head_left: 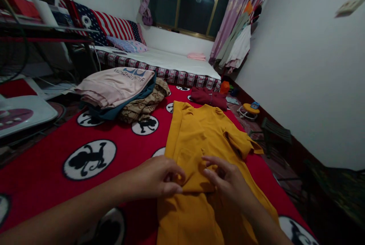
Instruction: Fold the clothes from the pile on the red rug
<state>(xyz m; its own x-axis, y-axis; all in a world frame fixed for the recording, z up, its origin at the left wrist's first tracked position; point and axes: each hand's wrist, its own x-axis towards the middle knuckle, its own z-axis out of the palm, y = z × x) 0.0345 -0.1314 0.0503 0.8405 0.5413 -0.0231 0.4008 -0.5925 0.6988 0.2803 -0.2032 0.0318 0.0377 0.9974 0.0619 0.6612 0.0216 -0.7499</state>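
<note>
A mustard-yellow dress lies on a red blanket, its left side folded inward and a short sleeve spread out on the right. Across its middle rests a folded-over part with a straight lower edge. My left hand is at the left end of that edge, fingers loosely curled and a gap between thumb and forefinger. Over the right part of the fold is my right hand, its thumb and fingers bent but apart. Neither hand shows cloth clearly gripped; whether the fingertips touch the dress is hard to see.
The red blanket has round monkey prints. Folded clothes are stacked at the back left, and a maroon garment lies beyond the dress. Behind stands a bed. A yellow stool is by the right wall, a cluttered desk at left.
</note>
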